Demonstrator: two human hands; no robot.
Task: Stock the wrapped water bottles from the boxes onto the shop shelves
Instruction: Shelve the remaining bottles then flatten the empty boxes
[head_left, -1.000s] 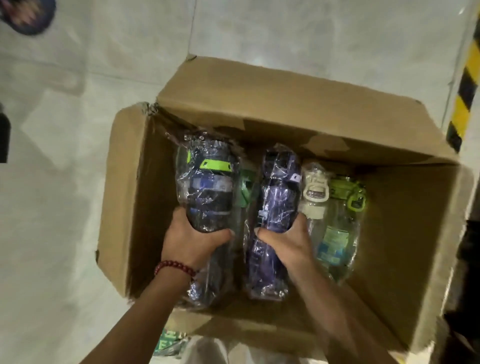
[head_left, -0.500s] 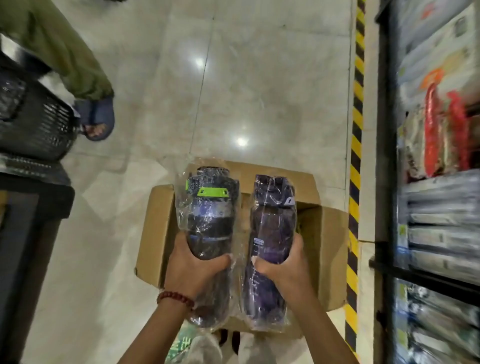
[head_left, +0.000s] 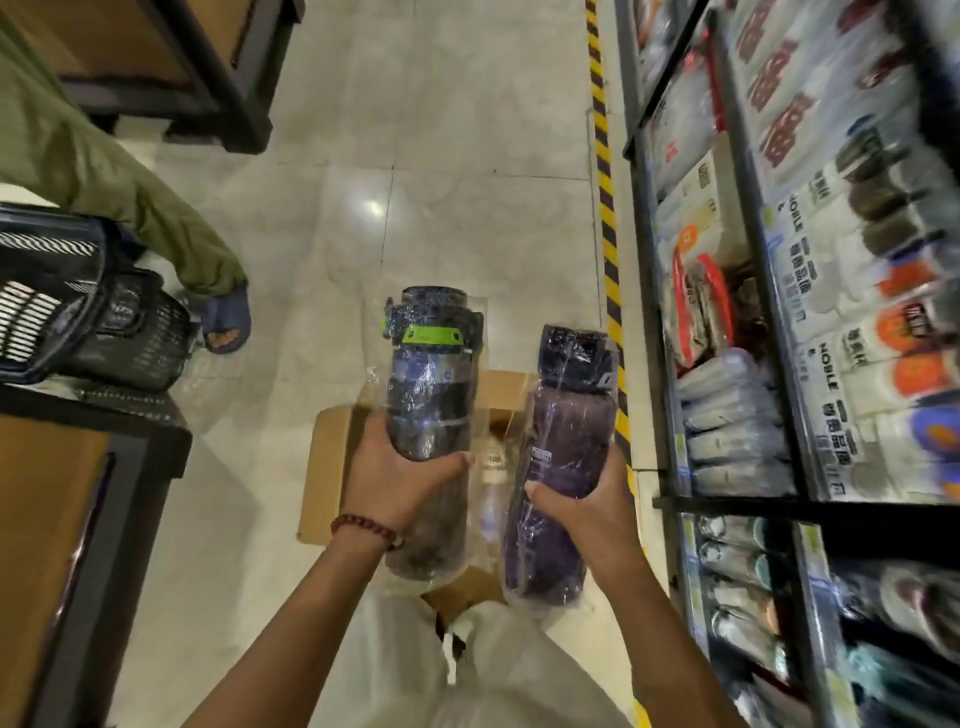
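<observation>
My left hand (head_left: 400, 480) grips a plastic-wrapped dark bottle with a green band on its lid (head_left: 428, 384), held upright. My right hand (head_left: 582, 506) grips a wrapped purple bottle with a dark cap (head_left: 563, 441) beside it. Both bottles hang well above the open cardboard box (head_left: 324, 462) on the floor, which they partly hide; a pale wrapped bottle (head_left: 491, 473) shows inside it between them. The shop shelves (head_left: 727, 504) stand at the right, packed with wrapped goods.
Another person in green trousers and a blue sandal (head_left: 226, 322) stands at the left next to a black basket (head_left: 78, 322). A wooden counter (head_left: 57, 519) fills the near left. Yellow-black tape (head_left: 605, 208) runs along the shelf base.
Both hands have lifted the two bottles out of the box and higher. My view has risen and swung right, bringing the shelves closer.
</observation>
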